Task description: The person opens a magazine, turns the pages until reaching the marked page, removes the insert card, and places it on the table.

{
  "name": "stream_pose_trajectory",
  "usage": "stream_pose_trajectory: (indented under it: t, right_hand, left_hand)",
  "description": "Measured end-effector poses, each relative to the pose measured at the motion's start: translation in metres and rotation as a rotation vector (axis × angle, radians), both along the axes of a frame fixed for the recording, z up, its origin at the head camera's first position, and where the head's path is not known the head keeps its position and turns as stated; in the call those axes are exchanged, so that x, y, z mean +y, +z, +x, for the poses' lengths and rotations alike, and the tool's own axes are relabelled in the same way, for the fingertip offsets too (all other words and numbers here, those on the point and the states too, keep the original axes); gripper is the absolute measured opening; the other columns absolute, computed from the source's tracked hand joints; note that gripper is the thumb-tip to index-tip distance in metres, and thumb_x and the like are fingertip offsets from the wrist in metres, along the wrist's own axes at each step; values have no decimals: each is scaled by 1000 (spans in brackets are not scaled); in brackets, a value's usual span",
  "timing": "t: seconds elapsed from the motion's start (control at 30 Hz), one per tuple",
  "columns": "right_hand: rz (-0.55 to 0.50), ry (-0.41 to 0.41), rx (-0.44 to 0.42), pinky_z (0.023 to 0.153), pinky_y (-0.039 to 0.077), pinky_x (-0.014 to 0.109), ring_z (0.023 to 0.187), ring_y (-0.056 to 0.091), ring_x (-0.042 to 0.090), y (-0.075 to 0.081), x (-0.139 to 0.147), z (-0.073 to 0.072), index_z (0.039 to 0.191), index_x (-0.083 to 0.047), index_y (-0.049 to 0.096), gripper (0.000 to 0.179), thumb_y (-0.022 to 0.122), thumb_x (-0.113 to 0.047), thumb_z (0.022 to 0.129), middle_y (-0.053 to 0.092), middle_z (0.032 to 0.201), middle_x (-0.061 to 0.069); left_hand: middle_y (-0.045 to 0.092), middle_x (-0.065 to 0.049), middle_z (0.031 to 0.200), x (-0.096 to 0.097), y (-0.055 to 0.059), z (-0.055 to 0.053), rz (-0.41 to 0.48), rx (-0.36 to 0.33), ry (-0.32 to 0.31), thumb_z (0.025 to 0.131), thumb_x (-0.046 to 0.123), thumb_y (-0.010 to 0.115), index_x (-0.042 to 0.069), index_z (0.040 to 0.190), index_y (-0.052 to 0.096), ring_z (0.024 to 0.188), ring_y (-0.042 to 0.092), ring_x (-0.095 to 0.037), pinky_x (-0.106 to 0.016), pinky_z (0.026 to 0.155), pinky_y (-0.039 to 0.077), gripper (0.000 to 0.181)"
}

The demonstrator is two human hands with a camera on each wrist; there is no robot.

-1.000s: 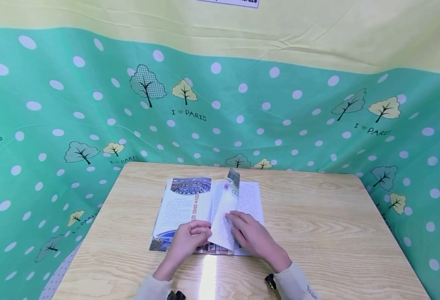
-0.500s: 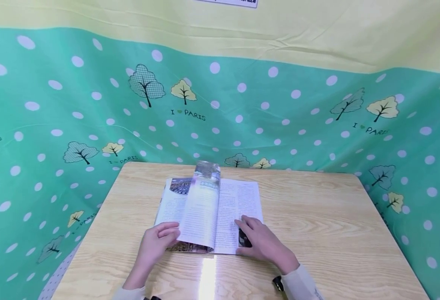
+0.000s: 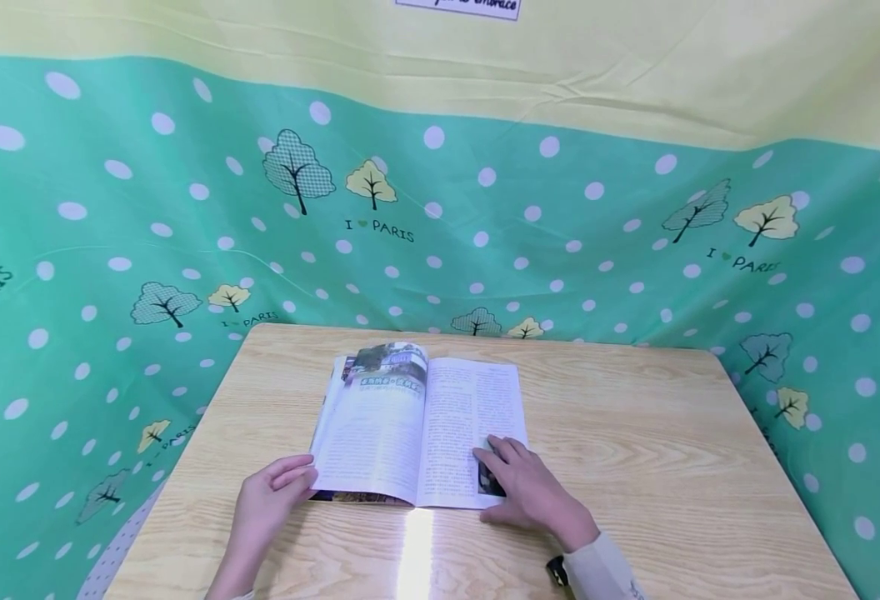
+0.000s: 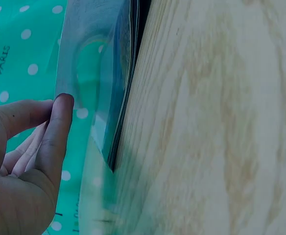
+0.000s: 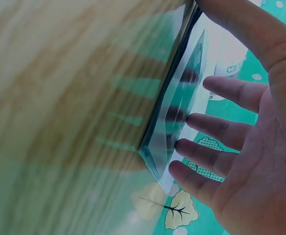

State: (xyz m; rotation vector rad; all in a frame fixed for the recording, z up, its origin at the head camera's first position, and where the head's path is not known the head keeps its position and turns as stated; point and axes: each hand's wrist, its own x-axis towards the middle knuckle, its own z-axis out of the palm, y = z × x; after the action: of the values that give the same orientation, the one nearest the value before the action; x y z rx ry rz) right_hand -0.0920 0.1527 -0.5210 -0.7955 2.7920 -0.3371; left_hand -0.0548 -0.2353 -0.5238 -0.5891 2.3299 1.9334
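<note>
First, at the left, the left hand point(image 3: 275, 485) pinches the outer edge of the left page point(image 3: 368, 442), near its bottom corner, between thumb and finger. I think it holds on there so the page can't flop back over. That page bends up like a little hill and has a picture point(image 3: 391, 364) across its top. It is part of an open book point(image 3: 440, 433), which lies in the middle of the table point(image 3: 635, 417), maybe so both hands can reach it. A bright strip of light point(image 3: 416, 554) shines just below the book. Next comes the right page point(image 3: 451, 392), lying flatter, with lots of tiny words and a dark photo point(image 3: 487, 481) low down. The right hand point(image 3: 526, 487) isn't grabbing anything; its fingers are spread apart, resting on the page, partly over that photo. Probably that helps stop the book from sliding or closing. A pale sleeve point(image 3: 603, 568) covers that arm. I see no box or cup to look into. Behind everything hangs a green cloth point(image 3: 440, 242) with dots and trees.
</note>
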Motion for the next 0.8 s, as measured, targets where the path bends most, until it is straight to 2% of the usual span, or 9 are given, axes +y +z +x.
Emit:
stream_pose_trajectory:
  t: [0.33,0.53,0.67,0.8]
  right_hand:
    - [-44,-3,16,108,41,59,137,39,39,0,3,2,145,-10,50,79,78,-50,83,43,151,18]
    - [-72,7,28,106,43,60,137,41,38,0,5,2,140,-9,57,67,73,-48,89,46,149,17]
    - [-103,17,58,105,45,58,133,47,36,1,6,3,135,-10,62,57,70,-46,92,54,142,14]
    - [-146,18,99,104,49,52,125,56,32,4,7,2,129,-10,66,49,70,-44,93,64,130,10]
  left_hand:
    - [73,-15,106,-8,-4,2,-30,-17,15,93,9,72,-6,126,63,89,71,-14,-25,79,62,38]
    - [73,-14,109,-12,-4,3,-83,-35,31,93,18,73,-4,126,64,88,70,-8,-23,76,61,41]
    - [72,-14,112,-14,-2,3,-81,-25,41,94,22,72,-3,126,64,92,71,-12,-21,80,60,41]
    - [71,-15,114,-14,0,3,-77,-24,46,95,26,72,-2,127,63,98,71,-18,-22,83,60,43]
